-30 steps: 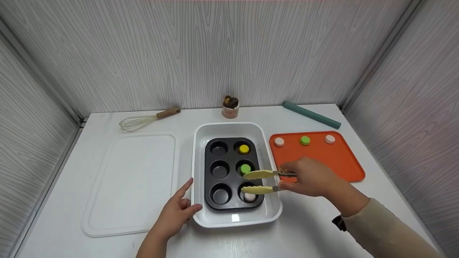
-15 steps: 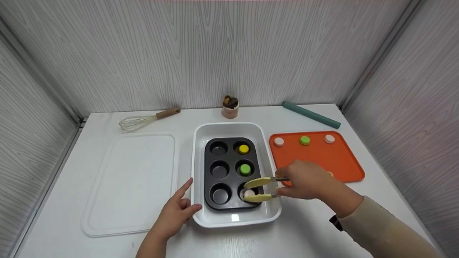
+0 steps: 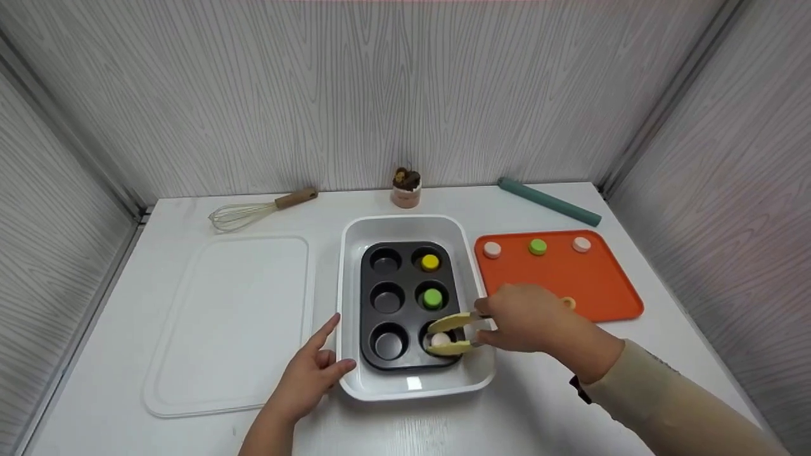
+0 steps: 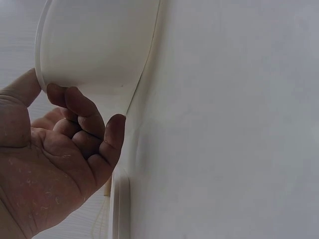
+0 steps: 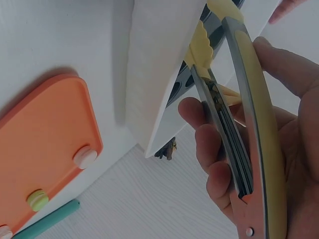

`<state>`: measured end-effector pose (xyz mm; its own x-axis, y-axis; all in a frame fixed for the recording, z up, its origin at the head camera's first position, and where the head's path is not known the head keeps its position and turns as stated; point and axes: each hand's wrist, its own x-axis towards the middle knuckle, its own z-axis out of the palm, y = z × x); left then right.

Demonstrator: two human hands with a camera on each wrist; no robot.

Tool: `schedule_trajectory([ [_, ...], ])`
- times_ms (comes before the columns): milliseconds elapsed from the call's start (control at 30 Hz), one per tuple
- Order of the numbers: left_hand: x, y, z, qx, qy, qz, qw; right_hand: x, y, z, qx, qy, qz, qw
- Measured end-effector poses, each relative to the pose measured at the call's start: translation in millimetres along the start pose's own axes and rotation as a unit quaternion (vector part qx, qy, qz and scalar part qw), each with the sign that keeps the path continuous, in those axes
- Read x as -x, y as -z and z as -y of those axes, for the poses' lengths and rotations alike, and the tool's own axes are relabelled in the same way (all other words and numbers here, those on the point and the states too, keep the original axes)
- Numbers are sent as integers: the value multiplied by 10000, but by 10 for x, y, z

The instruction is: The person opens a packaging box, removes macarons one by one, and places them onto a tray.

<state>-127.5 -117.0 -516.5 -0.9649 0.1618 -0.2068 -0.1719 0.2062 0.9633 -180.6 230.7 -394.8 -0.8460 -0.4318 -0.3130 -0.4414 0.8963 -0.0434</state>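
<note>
My right hand (image 3: 529,320) grips yellow-tipped tongs (image 3: 451,321), fingers wrapped round one arm and thumb on the other in the right wrist view. The tongs' tips straddle a pale pink macaron (image 3: 440,340) in the near right cup of a dark muffin pan (image 3: 407,310). A green macaron (image 3: 433,299) and a yellow one (image 3: 430,262) sit in the other right-hand cups. The pan lies inside a white tub (image 3: 357,385). With thumb over its rim and fingers against its outer wall, my left hand (image 3: 309,373) holds the tub's left side.
An orange tray (image 3: 608,288) at right bears several macarons, partly hidden by my right hand. A clear lid (image 3: 231,323) lies at left. Along the back are a whisk (image 3: 263,209), a small pot with a brown top (image 3: 406,189) and a green rolling pin (image 3: 550,201).
My right hand has shifted left, and the tongs' tips have come nearer to me, from beside the green macaron to either side of the pale pink one. The left hand stays put.
</note>
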Motion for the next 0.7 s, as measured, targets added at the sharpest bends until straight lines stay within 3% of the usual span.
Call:
schedule_trajectory([
  [300,12,4,-14,34,7,-9,10000,29,-100,78,265,81,-323,9991],
  [700,6,2,-22,72,80,7,9999,48,-91,-2,115,54,-318,9994],
])
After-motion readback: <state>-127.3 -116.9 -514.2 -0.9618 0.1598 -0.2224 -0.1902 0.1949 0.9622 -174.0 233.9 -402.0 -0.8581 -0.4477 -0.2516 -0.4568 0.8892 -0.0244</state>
